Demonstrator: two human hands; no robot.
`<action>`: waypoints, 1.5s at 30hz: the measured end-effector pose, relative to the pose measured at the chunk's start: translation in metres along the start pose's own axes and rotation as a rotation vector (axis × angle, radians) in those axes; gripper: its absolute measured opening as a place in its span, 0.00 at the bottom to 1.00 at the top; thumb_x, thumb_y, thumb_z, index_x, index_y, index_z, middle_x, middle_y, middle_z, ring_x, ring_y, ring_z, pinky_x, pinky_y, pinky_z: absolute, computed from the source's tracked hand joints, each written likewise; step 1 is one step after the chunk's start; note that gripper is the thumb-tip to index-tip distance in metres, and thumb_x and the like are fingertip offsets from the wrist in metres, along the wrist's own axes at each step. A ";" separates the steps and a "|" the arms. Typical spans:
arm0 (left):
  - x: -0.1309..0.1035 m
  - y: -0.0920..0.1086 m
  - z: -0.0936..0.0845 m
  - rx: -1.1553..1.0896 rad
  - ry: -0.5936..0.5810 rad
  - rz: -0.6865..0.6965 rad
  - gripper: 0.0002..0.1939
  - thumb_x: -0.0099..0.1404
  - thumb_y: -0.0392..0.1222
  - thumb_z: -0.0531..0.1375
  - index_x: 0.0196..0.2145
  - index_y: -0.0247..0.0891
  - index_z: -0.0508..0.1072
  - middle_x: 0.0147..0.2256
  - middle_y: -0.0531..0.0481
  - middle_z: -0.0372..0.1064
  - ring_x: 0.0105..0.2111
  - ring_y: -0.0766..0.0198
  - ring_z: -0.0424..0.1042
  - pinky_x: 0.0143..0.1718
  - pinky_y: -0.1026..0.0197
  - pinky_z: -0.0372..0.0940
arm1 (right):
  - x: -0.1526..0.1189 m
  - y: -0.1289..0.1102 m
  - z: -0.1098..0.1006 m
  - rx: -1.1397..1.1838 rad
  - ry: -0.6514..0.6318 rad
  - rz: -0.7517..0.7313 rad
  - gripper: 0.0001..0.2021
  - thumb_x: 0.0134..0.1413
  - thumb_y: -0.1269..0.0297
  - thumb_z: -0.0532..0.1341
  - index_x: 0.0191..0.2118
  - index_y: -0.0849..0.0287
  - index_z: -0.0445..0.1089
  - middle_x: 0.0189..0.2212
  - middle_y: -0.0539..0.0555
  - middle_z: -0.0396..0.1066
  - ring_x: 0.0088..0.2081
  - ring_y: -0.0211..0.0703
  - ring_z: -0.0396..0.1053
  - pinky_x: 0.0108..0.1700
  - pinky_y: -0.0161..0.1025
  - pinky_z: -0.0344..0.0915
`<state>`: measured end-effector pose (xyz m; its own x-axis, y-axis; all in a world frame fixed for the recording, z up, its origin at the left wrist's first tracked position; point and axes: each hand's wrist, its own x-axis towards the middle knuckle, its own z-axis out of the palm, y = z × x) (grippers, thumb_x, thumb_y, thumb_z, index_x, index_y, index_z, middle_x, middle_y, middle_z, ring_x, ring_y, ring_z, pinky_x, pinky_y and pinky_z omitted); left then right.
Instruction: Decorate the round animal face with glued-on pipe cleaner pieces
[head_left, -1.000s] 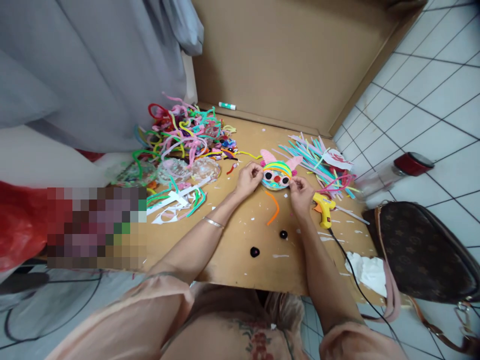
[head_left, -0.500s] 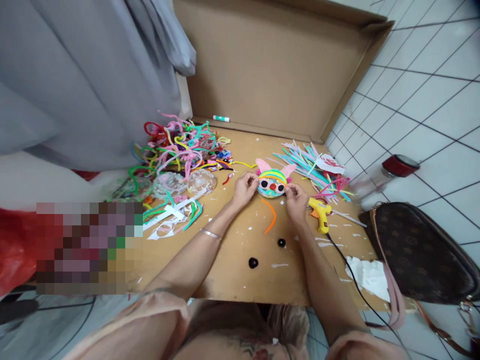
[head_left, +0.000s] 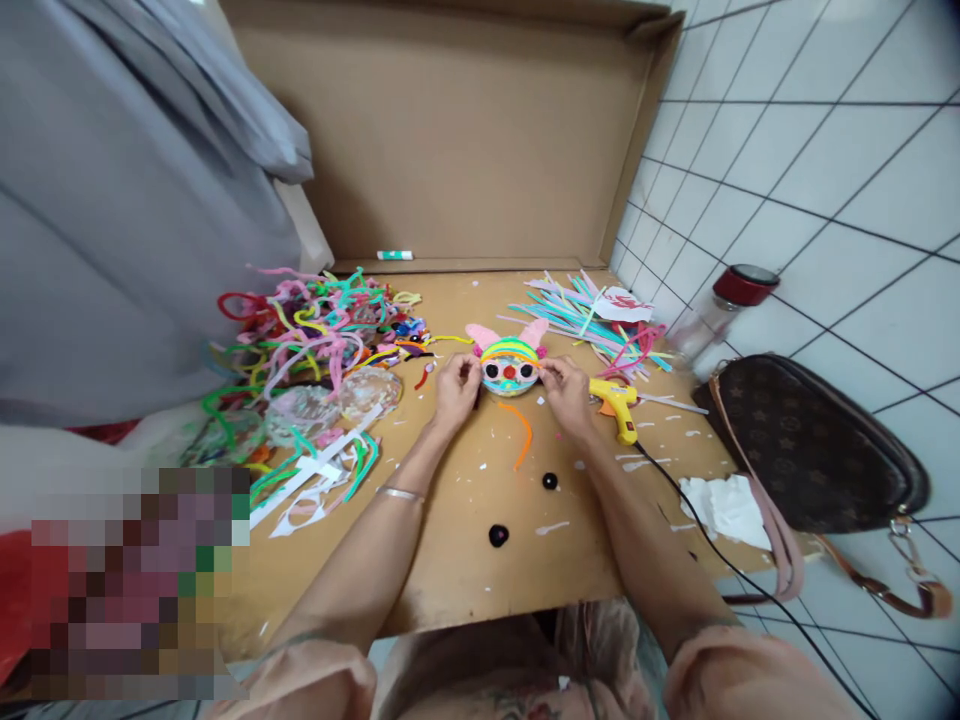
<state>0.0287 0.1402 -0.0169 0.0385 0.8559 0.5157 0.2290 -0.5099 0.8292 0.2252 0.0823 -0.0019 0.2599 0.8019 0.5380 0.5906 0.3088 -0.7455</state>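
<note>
A small round animal face (head_left: 510, 385) made of coloured pipe cleaners lies at the middle of the table, with pink ears, black-and-pink eyes and a red nose. An orange pipe cleaner (head_left: 517, 356) curves across it above the eyes. At the face's left edge, my left hand (head_left: 457, 388) is closed in a pinch at one end of this strip. My right hand (head_left: 566, 390) pinches at the other end, by the right edge. The fingertips partly hide both ends. Below the face lies another curved orange pipe cleaner (head_left: 523, 435).
Two black coils (head_left: 550, 481) lie near the front. A yellow glue gun (head_left: 619, 405) with a cord rests right of my right hand. Pipe cleaners are heaped at left (head_left: 322, 325) and bundled at right (head_left: 585, 315). A brown bag (head_left: 825, 450) and a red-lidded bottle (head_left: 720, 310) stand at right.
The whole view has shifted, so the table things sit further left in the picture. Both hands stay at the sides of the face, with the orange strip now showing more plainly between them.
</note>
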 end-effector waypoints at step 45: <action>-0.002 -0.001 0.003 -0.073 -0.023 0.026 0.11 0.66 0.46 0.56 0.37 0.37 0.73 0.35 0.46 0.74 0.36 0.61 0.73 0.39 0.59 0.68 | 0.012 -0.007 0.006 0.167 0.095 0.112 0.09 0.48 0.64 0.58 0.31 0.58 0.76 0.29 0.54 0.76 0.30 0.44 0.71 0.37 0.41 0.70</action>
<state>0.0309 0.1394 -0.0194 0.0656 0.8437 0.5328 0.1564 -0.5360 0.8296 0.2197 0.0927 0.0069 0.3926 0.7864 0.4769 0.4214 0.3071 -0.8533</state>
